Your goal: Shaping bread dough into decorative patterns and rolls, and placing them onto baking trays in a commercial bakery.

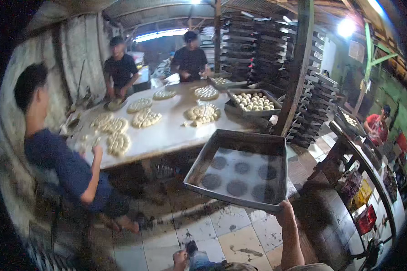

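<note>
My right hand [285,210] grips the near corner of a square metal baking tray [199,181], held out level beside the worktable. Dark round marks dot its inside bottom, and no dough is in it. Low at the bottom edge, my left hand [180,259] is curled beside something dark and blue-grey [198,256]; what exactly it holds I cannot make out. Past the tray, the pale worktable [163,140] bears several clusters of cut dough [203,115], and a tray of dough balls [273,110] sits at its right end.
Three people stand around the table [63,153] [120,67] [187,63]. A wooden post [296,67] rises beside stacked pans [244,40]. At right, a person in red [375,124] is near a bench [366,162] and coloured bags [364,192]. Tiled floor [239,244] lies below.
</note>
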Available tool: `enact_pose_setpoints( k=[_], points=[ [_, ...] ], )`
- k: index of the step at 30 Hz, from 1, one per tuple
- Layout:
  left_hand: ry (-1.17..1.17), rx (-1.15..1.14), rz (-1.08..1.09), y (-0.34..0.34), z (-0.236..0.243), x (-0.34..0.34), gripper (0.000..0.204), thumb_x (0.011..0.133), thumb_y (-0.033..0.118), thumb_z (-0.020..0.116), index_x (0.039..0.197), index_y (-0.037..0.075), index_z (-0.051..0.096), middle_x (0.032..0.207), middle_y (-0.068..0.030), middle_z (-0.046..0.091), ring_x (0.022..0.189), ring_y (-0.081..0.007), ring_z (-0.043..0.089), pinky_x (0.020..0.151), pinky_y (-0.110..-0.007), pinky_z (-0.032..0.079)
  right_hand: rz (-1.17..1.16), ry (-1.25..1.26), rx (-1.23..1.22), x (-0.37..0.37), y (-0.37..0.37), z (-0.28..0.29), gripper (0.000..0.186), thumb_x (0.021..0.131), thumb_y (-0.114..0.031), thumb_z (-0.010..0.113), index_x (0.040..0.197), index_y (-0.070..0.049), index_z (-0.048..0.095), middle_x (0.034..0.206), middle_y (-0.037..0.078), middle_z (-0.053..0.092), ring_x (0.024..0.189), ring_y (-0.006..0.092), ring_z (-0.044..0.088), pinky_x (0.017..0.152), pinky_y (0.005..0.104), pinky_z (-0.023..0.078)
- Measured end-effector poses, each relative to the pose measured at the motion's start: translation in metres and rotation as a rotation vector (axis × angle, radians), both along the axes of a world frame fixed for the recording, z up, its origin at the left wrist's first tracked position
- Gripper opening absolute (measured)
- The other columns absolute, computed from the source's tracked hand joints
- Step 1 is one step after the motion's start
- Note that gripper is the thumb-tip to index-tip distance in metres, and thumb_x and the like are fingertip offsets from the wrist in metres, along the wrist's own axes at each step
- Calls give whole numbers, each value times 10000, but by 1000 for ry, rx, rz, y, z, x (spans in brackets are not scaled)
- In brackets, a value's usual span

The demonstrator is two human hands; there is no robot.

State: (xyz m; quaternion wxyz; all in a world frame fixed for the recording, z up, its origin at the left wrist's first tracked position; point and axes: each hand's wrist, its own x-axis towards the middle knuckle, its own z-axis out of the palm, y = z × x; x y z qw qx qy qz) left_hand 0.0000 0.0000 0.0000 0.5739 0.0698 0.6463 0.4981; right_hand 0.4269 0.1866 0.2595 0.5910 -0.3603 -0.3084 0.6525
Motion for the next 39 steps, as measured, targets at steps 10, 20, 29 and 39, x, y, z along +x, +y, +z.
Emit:
enact_pose_setpoints(
  k=[10,20,29,39],
  points=[
    [8,771,-585,367,182,-32,235,830,230,648,724,20,644,814,-91,640,735,-173,593,713,-308,472,-291,131,-90,-75,222,80,129,724,-104,467,814,-12,477,743,112,508,699,274,548,638,437,472],
    [-17,789,-317,521,221,54,414,849,391,619,696,7,585,819,-99,613,814,-192,572,824,-383,426,-222,151,190,36,507,89,263,773,-208,475,873,28,531,858,147,574,801,311,575,701,432,491],
    [11,616,-158,604,214,137,250,861,274,620,880,26,602,863,-57,606,825,-156,557,800,-314,432,-406,77,-54,150,691,36,225,747,-234,514,774,-12,539,809,153,579,783,315,594,687,489,541],
    [207,382,-262,684,222,121,203,887,209,558,914,13,602,881,-52,607,845,-144,560,796,-278,434,-683,-64,-183,155,696,-8,209,761,-223,557,863,-41,555,812,97,572,744,236,600,662,353,512]
  ],
)
